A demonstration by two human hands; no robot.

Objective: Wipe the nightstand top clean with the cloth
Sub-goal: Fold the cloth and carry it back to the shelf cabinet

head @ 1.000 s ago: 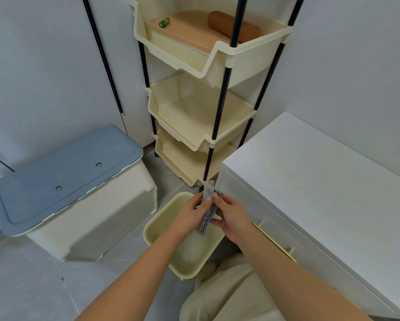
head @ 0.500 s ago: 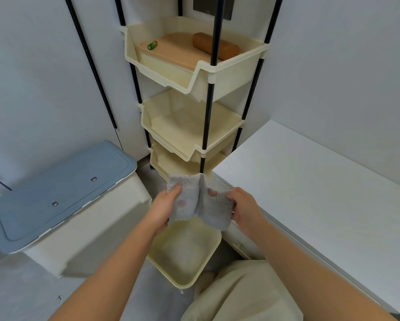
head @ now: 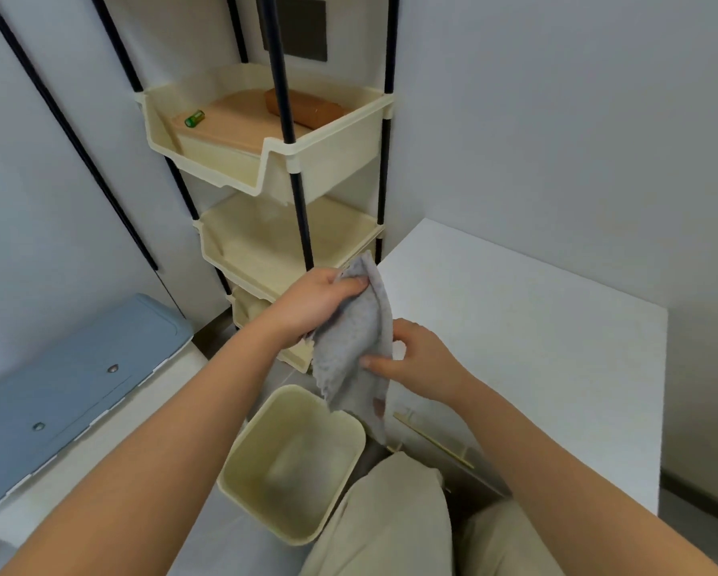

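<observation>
Cloth (head: 355,338) hangs just off the nightstand (head: 515,326) corner. The left hand (head: 311,303) pinches its top and the right hand (head: 415,359) pinches lower, probably folding a wiping pad.

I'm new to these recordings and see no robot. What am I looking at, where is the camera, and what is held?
There is no machine: a person works with bare hands. One camera worn on the head looks forward and down, so the view is the person's own. The left hand grips the top of a grey cloth; the right hand pinches its edge lower down. To the right is the white nightstand top; the cloth is held in the air, not yet laid on it. Behind stands a cream shelf rack, below the hands a small cream bin on the floor, at left a box with a blue lid.
</observation>
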